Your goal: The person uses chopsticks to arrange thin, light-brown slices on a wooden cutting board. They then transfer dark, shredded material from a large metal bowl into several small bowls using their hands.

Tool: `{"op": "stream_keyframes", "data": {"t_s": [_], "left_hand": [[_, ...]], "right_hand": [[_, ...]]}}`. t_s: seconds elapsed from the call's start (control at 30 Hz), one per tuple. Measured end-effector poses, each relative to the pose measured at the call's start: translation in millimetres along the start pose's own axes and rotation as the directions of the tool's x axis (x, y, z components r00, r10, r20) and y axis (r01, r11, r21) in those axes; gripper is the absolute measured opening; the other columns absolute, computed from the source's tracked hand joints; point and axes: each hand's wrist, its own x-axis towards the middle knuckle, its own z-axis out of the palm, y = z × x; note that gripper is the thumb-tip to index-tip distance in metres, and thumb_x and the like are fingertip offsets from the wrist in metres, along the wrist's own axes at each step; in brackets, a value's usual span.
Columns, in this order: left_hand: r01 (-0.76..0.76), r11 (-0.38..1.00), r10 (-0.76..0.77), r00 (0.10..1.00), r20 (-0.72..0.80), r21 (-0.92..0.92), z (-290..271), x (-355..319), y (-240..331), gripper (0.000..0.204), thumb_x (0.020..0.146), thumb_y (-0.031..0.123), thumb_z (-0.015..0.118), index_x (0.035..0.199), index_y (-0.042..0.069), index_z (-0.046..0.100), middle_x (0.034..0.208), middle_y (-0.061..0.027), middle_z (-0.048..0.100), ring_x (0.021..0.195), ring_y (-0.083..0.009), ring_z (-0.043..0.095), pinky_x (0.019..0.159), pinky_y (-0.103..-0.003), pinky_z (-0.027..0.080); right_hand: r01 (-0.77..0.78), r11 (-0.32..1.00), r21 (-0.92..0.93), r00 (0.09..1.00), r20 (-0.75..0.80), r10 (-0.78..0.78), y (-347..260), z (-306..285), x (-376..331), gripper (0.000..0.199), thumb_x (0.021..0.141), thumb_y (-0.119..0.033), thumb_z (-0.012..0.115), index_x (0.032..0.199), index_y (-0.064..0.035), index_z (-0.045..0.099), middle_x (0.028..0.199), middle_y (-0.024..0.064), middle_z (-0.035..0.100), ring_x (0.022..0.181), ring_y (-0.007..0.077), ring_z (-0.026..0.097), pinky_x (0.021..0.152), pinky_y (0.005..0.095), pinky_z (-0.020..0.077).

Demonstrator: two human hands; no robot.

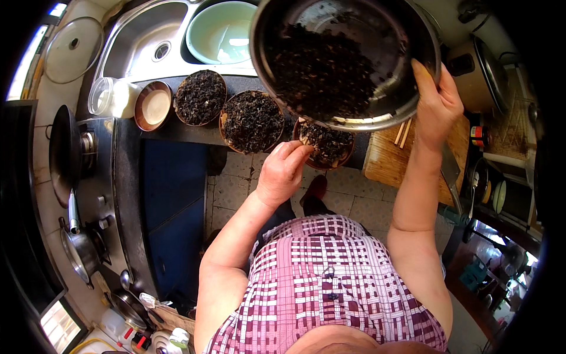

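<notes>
My right hand (436, 109) grips the right rim of a large metal basin (386, 41), thumb on the inside. The basin is tilted over the counter, and a dark, finely chopped mixture (324, 68) lies in it. My left hand (280, 171) has its fingers pinched together at the left edge of a brown bowl heaped with dark mixture (327, 141), partly under the basin. Whatever is between those fingertips is too small to make out. To the left stand two more filled bowls, one with a middle heap (252, 121) and one with a far heap (201, 96).
A brown bowl of pale contents (155, 106) and a clear jar (101, 96) stand at the left. Behind are a sink (138, 41) and green basin (221, 29). A cutting board (386, 156) with chopsticks and a knife (451, 171) lie right; a wok (62, 156) is far left.
</notes>
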Motion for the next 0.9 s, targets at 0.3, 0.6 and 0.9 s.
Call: {"op": "stream_keyframes", "data": {"t_s": [0.3,0.6,0.9], "left_hand": [[0.582,0.792,-0.598,0.8,-0.042,-0.186,21,-38,1,0.024,0.091,0.012,0.066,0.111,0.002,0.056,0.089,-0.0094,0.062,0.075,-0.0191,0.061,0.069,-0.032,0.052],[0.599,0.777,-0.611,0.792,0.003,-0.193,51,-29,-16,0.014,0.095,0.011,0.055,0.104,0.001,0.057,0.088,-0.0184,0.063,0.076,-0.03,0.064,0.07,-0.037,0.051],[0.291,0.953,-0.297,0.951,0.081,0.08,52,-17,-6,0.018,0.093,0.008,0.056,0.109,0.001,0.058,0.101,-0.0196,0.063,0.096,-0.0366,0.061,0.083,-0.039,0.05]], "right_hand": [[-0.018,0.993,-0.12,0.997,-0.082,0.008,1,-55,-11,0.028,0.086,0.002,0.069,0.114,0.0032,0.068,0.1,0.0009,0.07,0.088,0.0055,0.06,0.082,0.0192,0.0461],[0.014,0.983,-0.182,0.992,-0.118,-0.036,-5,-77,-12,0.025,0.087,0.003,0.069,0.111,0.0038,0.069,0.096,0.0006,0.07,0.085,0.0049,0.06,0.079,0.0184,0.0454],[-0.008,0.985,-0.17,0.988,-0.151,-0.018,2,-90,-15,0.026,0.085,0.004,0.07,0.111,0.0033,0.07,0.1,0.0033,0.069,0.09,0.0071,0.061,0.082,0.0197,0.0465]]}}
